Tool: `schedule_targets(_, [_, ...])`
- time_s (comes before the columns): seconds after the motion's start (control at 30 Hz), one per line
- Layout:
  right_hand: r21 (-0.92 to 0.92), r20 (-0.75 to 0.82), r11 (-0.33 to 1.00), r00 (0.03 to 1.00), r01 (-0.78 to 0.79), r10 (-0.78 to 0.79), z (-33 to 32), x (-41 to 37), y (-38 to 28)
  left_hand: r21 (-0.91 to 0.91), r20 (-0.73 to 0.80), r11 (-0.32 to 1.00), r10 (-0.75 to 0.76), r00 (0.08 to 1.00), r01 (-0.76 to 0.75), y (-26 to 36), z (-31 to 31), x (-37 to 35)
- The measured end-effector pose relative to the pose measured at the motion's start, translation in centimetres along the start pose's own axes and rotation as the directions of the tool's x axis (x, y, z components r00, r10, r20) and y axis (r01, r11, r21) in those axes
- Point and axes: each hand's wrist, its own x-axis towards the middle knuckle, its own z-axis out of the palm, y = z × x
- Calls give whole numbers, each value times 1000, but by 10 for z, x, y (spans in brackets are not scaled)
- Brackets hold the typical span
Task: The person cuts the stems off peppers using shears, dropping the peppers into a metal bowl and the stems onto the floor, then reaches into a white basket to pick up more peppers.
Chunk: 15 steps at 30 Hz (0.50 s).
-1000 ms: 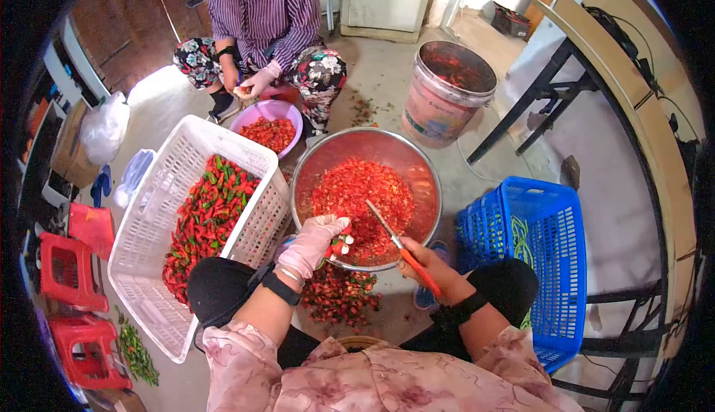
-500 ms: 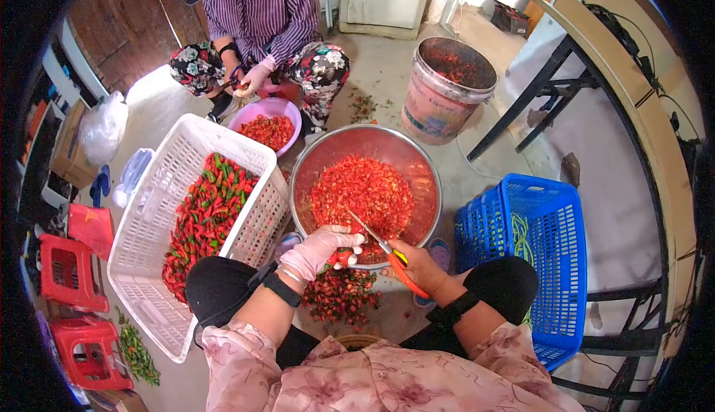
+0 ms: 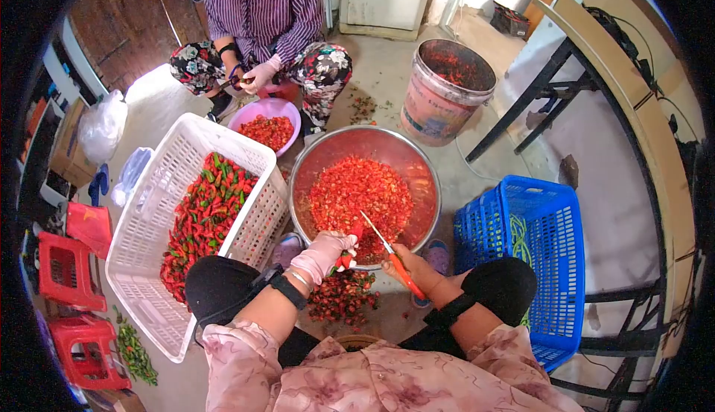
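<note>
Two hands work over the bowl (image 3: pixel 365 130) so pieces fall inside: the left hand (image 3: pixel 322 254) pinches perhaps one chili (image 3: pixel 347 260), the right hand (image 3: pixel 411 269) grips scissors (image 3: pixel 378 235) just beside those fingers.

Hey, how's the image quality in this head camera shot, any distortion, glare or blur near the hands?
Head view: strong fisheye, black corners, the table edge bows; daylight washes out the floor beyond the white basket; left hand, chilli, right hand and scissors look fairly sharp.

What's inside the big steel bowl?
A heap of chopped red chili sits in the steel bowl, bare wall around it. The floor under the heap is hidden; the left hand and scissors cover part of the near rim.
</note>
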Motion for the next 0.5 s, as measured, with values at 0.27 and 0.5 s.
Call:
schedule_targets(0.27, [-134,18,991,1000,-4,7,-1,-5,-17,9,35,999,-44,998,44,2,3,-4])
schedule_targets(0.5, [-96,97,994,993,-54,63,-8,-2,-14,-95,19,995,-3,1000,4,-1,3,-2])
